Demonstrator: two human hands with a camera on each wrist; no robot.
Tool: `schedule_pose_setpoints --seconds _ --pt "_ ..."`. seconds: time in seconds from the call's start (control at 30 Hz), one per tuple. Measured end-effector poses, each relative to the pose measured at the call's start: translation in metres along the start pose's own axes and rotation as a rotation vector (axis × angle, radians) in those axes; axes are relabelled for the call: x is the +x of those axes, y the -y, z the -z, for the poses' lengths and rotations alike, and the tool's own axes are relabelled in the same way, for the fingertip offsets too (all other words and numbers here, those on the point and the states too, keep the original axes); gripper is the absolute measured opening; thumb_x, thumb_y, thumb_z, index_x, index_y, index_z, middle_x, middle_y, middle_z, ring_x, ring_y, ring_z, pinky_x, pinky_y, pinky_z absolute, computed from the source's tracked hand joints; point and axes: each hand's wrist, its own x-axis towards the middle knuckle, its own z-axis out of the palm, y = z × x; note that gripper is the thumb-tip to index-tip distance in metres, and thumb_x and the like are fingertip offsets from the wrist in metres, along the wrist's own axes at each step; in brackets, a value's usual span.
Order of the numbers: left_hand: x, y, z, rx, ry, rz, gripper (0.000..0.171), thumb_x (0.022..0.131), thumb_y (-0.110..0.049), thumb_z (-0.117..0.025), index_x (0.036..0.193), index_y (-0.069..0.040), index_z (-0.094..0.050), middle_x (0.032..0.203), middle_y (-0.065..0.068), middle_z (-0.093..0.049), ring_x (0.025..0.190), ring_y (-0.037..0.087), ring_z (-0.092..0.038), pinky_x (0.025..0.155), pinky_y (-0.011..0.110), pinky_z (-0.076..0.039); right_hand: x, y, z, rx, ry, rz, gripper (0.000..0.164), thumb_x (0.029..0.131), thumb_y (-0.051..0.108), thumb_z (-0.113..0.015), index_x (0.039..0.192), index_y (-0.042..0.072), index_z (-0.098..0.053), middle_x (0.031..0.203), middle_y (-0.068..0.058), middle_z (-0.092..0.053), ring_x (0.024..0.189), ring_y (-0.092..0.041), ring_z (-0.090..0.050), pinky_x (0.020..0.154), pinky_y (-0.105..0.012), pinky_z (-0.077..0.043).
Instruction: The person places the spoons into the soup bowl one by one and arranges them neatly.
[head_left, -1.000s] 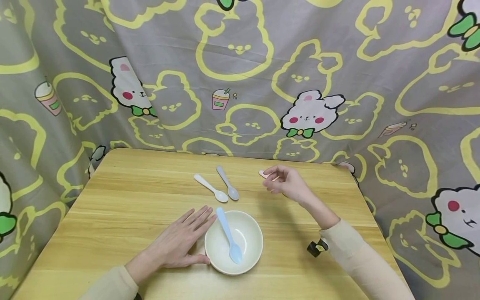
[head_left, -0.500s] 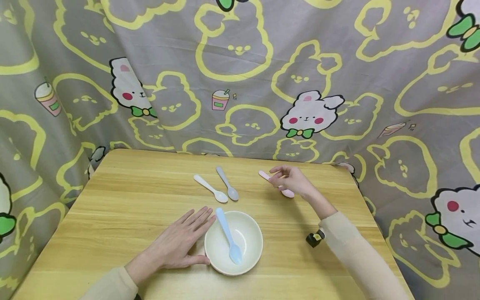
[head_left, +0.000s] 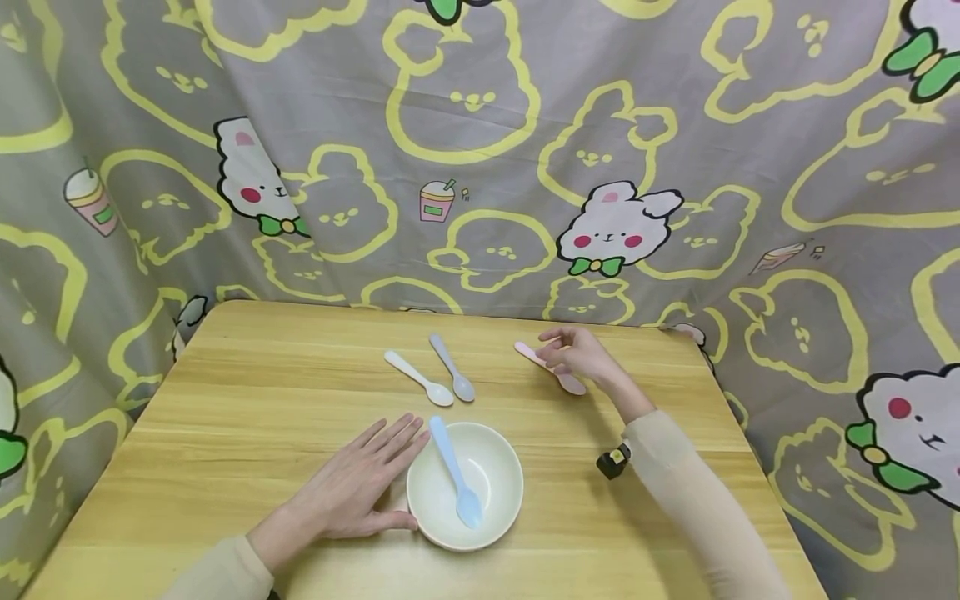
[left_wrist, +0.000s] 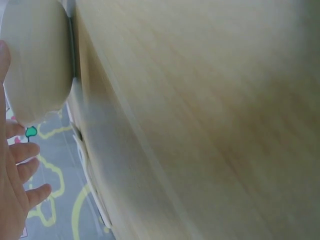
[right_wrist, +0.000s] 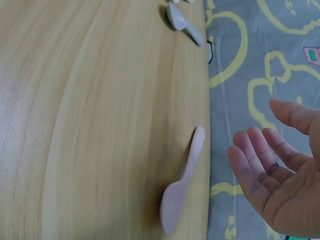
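My right hand (head_left: pixel 581 357) hovers over a pink spoon (head_left: pixel 572 384) at the table's back right, its fingers loosely bent. In the right wrist view a gap separates that hand (right_wrist: pixel 280 185) from the pink spoon (right_wrist: pixel 175 200), which lies on the wood. My left hand (head_left: pixel 360 483) lies beside a cream bowl (head_left: pixel 501 471), fingers straight, thumb tip at the bowl's side. Inside the bowl leans a light blue spoon (head_left: pixel 468 507), its handle across the rim. The left wrist view shows the bowl (left_wrist: pixel 37 60) close to the left fingers (left_wrist: pixel 27 170).
Behind the bowl, a white spoon (head_left: pixel 438 394) and a grey spoon (head_left: pixel 463 388) lie side by side on the wooden table (head_left: pixel 247 392). A patterned grey curtain (head_left: pixel 345 83) hangs along the table's back and sides.
My right hand has drawn slightly back and right from the pink spoon, so more of the spoon shows. The left hand, bowl and other spoons stay in place; the head view shifts slightly.
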Motion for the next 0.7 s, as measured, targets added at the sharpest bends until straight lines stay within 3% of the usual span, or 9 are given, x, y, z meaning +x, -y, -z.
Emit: schedule_pose_setpoints --seconds 0.3,0.7 --pt "-0.001 0.001 0.000 -0.017 -0.001 0.002 0.107 0.089 -0.085 -0.053 0.161 -0.006 -0.042 0.166 0.016 -0.046 0.156 0.031 -0.044 0.126 0.050 -0.041 0.022 -0.011 -0.001 -0.001 -0.018 -0.046 0.054 0.099 0.017 -0.072 0.145 -0.006 -0.055 0.103 -0.007 -0.066 0.085 -0.018 -0.070 0.074 -0.029 -0.064" --pt "-0.001 0.001 0.000 -0.012 -0.004 -0.001 0.107 0.089 -0.085 -0.053 0.161 -0.006 -0.042 0.168 0.015 -0.043 0.156 0.030 -0.044 0.126 0.049 -0.041 0.040 -0.023 -0.002 -0.001 -0.025 -0.072 0.049 0.100 0.012 -0.071 0.141 -0.008 -0.054 0.099 -0.007 -0.067 0.075 -0.013 -0.064 0.061 -0.021 -0.054"
